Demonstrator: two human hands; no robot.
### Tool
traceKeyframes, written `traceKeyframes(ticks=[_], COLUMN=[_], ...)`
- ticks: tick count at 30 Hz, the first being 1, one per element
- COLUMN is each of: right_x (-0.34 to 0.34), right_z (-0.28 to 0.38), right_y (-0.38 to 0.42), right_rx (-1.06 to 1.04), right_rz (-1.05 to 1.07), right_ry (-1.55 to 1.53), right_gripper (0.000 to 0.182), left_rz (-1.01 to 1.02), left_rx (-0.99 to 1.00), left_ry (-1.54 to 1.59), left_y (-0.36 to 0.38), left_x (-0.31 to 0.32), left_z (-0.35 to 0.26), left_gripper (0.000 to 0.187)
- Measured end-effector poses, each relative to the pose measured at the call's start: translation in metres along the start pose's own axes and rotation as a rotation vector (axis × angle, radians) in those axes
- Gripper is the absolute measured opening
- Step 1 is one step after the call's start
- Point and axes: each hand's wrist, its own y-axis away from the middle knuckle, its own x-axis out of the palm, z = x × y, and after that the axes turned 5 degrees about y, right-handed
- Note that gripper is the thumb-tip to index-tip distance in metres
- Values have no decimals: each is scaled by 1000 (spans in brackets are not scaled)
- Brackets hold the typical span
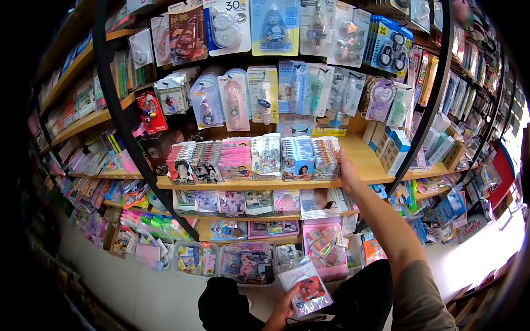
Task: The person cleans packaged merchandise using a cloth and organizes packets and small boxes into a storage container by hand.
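Note:
Low in front of my knees, my left hand (283, 307) is closed around a clear plastic packet (307, 291) with a white card and a red picture in it. On the wooden shelf, my right hand (348, 172) is seen edge-on, its fingers stretched out against the right side of an orange-and-white row of packets (327, 158). Left of that row stand blue packets (298, 157), silvery-white packets (266, 156) and pink packets (235, 158), all upright and packed close. Darker red-and-white packets (195, 160) end the line on the left.
Carded correction tapes (227, 28) and other blister packs hang on hooks above. Boxes (393, 149) stand on the shelf's right end (369, 165), by a black upright post (428, 110). Below are lower shelves and floor bins (247, 263) of small goods, close to my knees.

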Motion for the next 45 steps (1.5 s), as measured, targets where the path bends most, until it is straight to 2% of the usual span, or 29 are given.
traceKeyframes(ticks=[5,8,11,12,15,17,19,22,23,26,27,29,30,31,32,33,35,36,38,40,41,43,44,45], right_x=[-8,-11,-20,-24,-59,-106,-159,-260,-285,-348,-361,-379,-383,-382,-374,-365,-346,-340,-333,-340,-350,-367,-370,-372], right_z=[-4,3,6,0,7,0,1,-42,-55,-129,-160,-215,-247,-279,-295,-310,-334,-343,-346,-358,-376,-399,-400,-398], right_y=[-3,1,8,17,69,118,184,290,330,454,494,570,603,633,655,674,702,709,714,718,726,728,726,725], right_rx=[-26,15,83,-81,31,-27,23,77,192,295,306,542,604,652,745,833,962,1020,1111,1169,1132,1049,1147,1238], right_rz=[27,130,12,-44,-70,-56,-169,-480,-661,-1084,-1196,-1309,-1372,-1433,-1413,-1386,-1309,-1264,-1207,-1084,-1046,-969,-896,-818], right_ry=[-4,-132,81,73,137,47,177,176,138,171,180,238,304,675,742,808,767,750,773,842,877,946,911,879], right_gripper=[56,55,55,52,65,54,45,33,28,15,15,21,20,17,17,18,21,22,24,30,32,37,34,31], left_rz=[-14,32,14,3,-36,-26,-95,-62,-69,-218,-222,-150,-146,-142,-190,-138,-227,-173,-142,-129,-124,-266,-252,-289], left_rx=[-55,-39,3,41,22,62,97,53,28,21,21,15,9,7,5,30,-13,12,226,284,315,139,262,270], left_ry=[36,14,-3,-26,1,1,-54,-71,-103,-227,-256,-277,-325,-373,-403,-467,-451,-488,-840,-954,-1011,-751,-900,-901], left_y=[-1,3,6,7,-1,2,-1,-1,-1,-3,-6,-5,-5,-4,-9,-8,-15,-14,-5,1,4,4,10,16], left_x=[-1,8,11,14,2,13,11,15,21,24,20,24,28,29,22,13,-8,-17,-14,-19,-22,-13,-9,-3], left_z=[2,-1,-5,-5,-6,-9,-5,-1,1,9,11,18,21,22,21,20,9,5,14,12,11,5,13,19], left_gripper=[42,42,43,42,35,34,33,32,34,35,35,35,34,34,37,37,39,40,41,44,45,46,45,45])
